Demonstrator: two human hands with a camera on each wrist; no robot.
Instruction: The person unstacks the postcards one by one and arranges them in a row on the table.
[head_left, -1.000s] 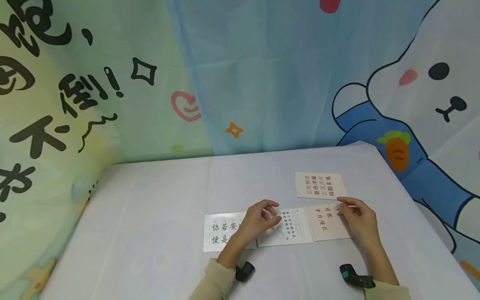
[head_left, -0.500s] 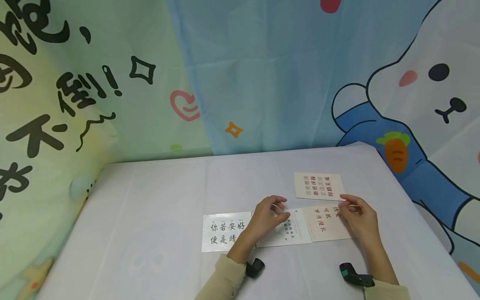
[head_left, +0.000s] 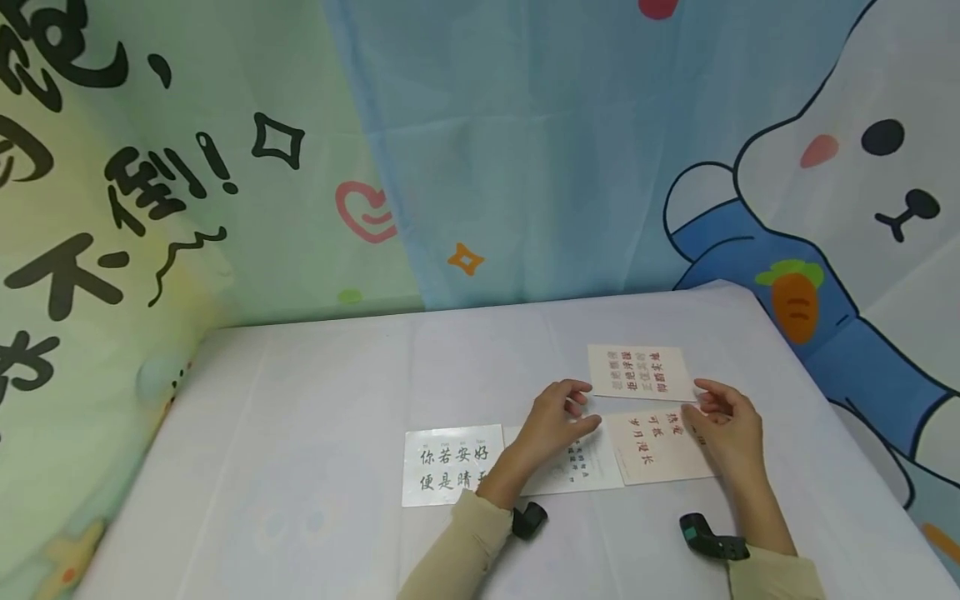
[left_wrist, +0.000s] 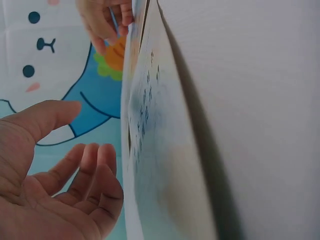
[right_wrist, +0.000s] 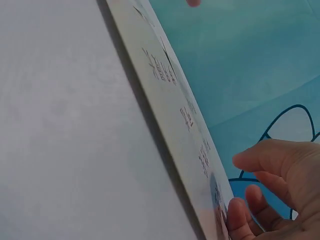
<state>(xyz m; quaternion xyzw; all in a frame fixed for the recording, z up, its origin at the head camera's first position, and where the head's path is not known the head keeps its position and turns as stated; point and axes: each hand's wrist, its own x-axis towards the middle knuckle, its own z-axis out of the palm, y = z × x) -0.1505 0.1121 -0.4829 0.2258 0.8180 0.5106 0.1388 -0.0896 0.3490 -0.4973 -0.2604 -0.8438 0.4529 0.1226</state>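
Note:
Four flat cards with printed characters lie on the white cloth, so several in all. A white card (head_left: 442, 479) is at the left, and a pale bluish card (head_left: 600, 471) overlaps its right side. Beside that lies a cream card (head_left: 652, 458) with red characters. Another cream card (head_left: 637, 373) sits behind it. My left hand (head_left: 551, 429) hovers over the bluish card, fingers loosely bent, thumb apart, holding nothing. My right hand (head_left: 731, 433) is at the front cream card's upper right corner, covering part of it; the right wrist view shows a gap between thumb and fingers.
White cloth (head_left: 300, 417) covers the table, which ends at the back against a printed cloth backdrop (head_left: 525, 167). Black cameras are strapped at the left wrist (head_left: 529, 522) and right wrist (head_left: 711, 538).
My left hand has moved right across the bluish card, uncovering more of the white card. My right hand has shifted slightly right, with its finger and thumb spread wider apart. The cards lie unchanged.

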